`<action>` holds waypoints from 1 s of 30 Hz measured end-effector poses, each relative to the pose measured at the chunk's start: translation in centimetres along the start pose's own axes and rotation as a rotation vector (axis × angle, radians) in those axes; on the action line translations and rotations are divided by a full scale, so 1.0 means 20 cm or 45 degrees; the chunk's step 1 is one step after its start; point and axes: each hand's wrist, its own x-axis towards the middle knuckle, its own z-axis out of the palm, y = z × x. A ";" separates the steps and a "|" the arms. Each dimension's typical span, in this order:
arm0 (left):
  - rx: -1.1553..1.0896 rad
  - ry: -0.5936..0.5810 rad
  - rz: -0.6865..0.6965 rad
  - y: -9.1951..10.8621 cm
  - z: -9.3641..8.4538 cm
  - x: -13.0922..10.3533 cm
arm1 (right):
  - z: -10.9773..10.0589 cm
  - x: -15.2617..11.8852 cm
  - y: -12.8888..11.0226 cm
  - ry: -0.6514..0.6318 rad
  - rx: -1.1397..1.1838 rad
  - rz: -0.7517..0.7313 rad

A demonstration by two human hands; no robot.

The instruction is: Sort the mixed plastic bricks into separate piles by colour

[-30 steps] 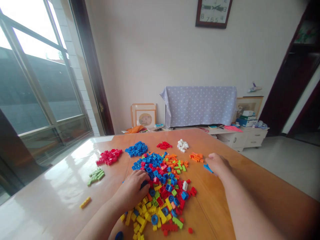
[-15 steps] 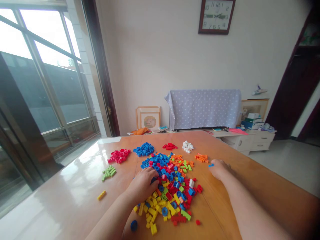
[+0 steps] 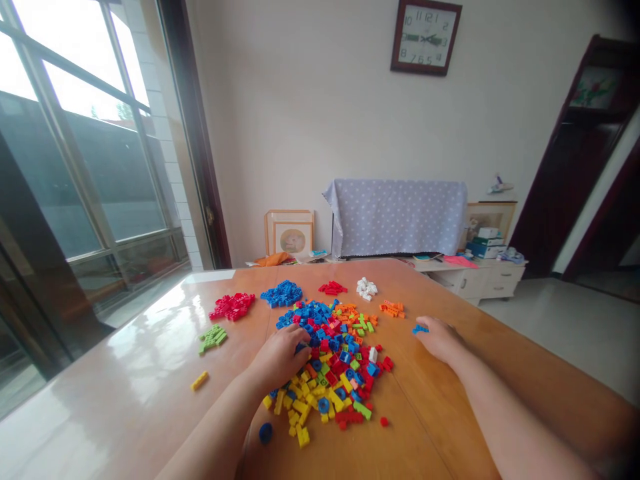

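Observation:
A mixed pile of toy building bricks [image 3: 345,360] in blue, red, yellow, green and orange covers the middle of the table. My left hand [image 3: 281,352] rests at the pile's left side, fingers curled and thumb beneath them. A dark blue building brick [image 3: 301,347] shows between thumb and fingers, mostly hidden by them. Right of the pile, my right hand [image 3: 441,339] is low over the tabletop with its fingers bent together. Small blue building bricks [image 3: 419,329] stick out at its fingertips, partly covered.
Sorted heaps lie along the far side: pink-red bricks [image 3: 232,307], blue bricks [image 3: 281,293], red bricks [image 3: 333,288], white bricks [image 3: 367,289] and orange bricks [image 3: 393,309]. Green bricks [image 3: 213,338] and one yellow brick [image 3: 199,381] lie left. A blue round piece [image 3: 265,433] sits near me.
The view has shifted slightly, so everything appears a little further left. Both hands stay in nearly the same places. Slightly more of the blue bricks shows at my right fingertips.

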 end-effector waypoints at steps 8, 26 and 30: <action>0.031 0.049 0.002 -0.02 0.01 0.00 | 0.06 -0.07 -0.25 -0.241 0.248 -0.420; 0.090 -0.219 -0.219 -0.03 0.05 -0.03 | 0.43 0.05 -1.15 -0.460 0.190 -0.881; 0.090 -0.229 -0.220 -0.02 0.05 -0.03 | 0.50 0.05 -1.24 -0.527 0.163 -0.935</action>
